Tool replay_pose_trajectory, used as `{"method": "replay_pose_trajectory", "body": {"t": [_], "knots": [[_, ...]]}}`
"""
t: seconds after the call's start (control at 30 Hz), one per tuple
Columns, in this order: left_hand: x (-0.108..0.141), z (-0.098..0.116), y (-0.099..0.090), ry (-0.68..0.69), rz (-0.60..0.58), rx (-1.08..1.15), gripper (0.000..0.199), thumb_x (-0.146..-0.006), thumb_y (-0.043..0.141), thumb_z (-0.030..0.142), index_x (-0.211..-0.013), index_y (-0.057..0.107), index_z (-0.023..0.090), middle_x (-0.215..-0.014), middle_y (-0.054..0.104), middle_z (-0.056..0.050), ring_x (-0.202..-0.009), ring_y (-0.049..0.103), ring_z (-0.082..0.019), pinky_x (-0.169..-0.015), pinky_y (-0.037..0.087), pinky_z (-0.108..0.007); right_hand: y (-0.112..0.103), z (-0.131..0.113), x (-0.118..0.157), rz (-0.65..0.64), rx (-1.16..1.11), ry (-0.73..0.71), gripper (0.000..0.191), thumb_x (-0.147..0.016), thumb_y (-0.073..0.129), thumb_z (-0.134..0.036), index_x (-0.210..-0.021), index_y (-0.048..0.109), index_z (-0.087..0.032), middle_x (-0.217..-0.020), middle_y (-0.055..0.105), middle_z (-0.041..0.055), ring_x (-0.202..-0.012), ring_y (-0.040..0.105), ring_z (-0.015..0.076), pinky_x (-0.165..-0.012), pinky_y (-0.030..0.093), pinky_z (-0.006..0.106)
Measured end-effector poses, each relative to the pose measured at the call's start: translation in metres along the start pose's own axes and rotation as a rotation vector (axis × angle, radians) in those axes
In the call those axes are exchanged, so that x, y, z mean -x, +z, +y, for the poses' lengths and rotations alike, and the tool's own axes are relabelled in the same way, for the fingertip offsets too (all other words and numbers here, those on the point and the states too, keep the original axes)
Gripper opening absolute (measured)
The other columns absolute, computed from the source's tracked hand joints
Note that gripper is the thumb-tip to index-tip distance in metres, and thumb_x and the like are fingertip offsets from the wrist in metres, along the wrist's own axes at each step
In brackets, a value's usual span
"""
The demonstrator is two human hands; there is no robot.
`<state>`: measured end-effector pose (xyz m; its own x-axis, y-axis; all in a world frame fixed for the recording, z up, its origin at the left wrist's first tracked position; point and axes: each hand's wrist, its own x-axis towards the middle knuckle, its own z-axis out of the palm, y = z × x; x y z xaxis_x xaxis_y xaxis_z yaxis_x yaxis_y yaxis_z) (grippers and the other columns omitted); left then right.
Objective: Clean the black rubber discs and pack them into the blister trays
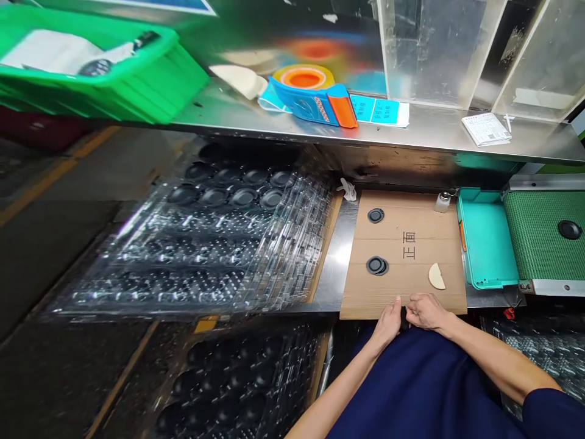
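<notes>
My left hand (pixel 388 320) and my right hand (pixel 427 311) meet at the front edge of a brown cardboard sheet (pixel 393 235), close to my body. Both have their fingers closed on a small black part (pixel 403 318) between them, mostly hidden by the fingers. On the cardboard lies a single black round part (pixel 375 215); nearer to me, black round parts (pixel 376 265) overlap in a small pile. A cream half-disc (pixel 437 276) rests just beyond my right hand. At the cardboard's far right corner stands a small bottle with a metal top (pixel 442 202).
Stacked clear trays of black parts (pixel 219 244) stand left, with more trays (pixel 228 378) below. Right are a teal bin (pixel 491 244) and a green conveyor belt (pixel 534 231) carrying a black part. The shelf holds a green crate (pixel 183 73), tape dispenser (pixel 315 103) and notepad (pixel 485 129).
</notes>
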<state>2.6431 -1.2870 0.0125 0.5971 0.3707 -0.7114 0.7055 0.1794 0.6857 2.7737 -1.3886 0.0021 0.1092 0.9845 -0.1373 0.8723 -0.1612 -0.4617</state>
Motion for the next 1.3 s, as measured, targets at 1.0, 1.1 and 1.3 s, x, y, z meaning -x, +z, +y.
{"method": "replay_pose_trajectory", "body": {"t": [1.0,1.1,1.3], "knots": [[0.009,0.062,-0.065,-0.31,-0.236,1.476,0.059,-0.103,0.026,0.053,-0.106,0.06,0.005,-0.075,0.057,-0.009,-0.052,0.048,-0.01,-0.037,0.04,-0.016,-0.008,0.099,0.031,0.457,0.104,0.841,0.043,-0.102,0.034,-0.034,-0.118,0.067,-0.012,-0.107,0.065,0.0179,-0.096,0.058,0.0279,-0.086,0.043,0.037],[0.013,0.069,-0.064,-0.307,-0.248,1.433,0.059,-0.102,0.027,0.052,-0.104,0.061,0.003,-0.074,0.057,-0.009,-0.052,0.047,-0.01,-0.037,0.04,-0.016,-0.001,0.089,0.027,0.488,0.242,0.753,0.046,-0.102,0.036,-0.033,-0.136,0.055,-0.009,-0.13,0.055,0.0226,-0.119,0.047,0.0339,-0.099,0.039,0.044],[0.022,0.074,-0.064,-0.15,-0.26,1.279,0.061,-0.101,0.031,0.057,-0.105,0.065,0.007,-0.075,0.06,-0.008,-0.053,0.053,-0.011,-0.041,0.044,-0.02,0.019,0.063,0.018,0.306,0.271,0.609,0.043,-0.101,0.045,-0.035,-0.14,0.053,-0.018,-0.134,0.053,0.0169,-0.12,0.047,0.033,-0.101,0.038,0.045]]}}
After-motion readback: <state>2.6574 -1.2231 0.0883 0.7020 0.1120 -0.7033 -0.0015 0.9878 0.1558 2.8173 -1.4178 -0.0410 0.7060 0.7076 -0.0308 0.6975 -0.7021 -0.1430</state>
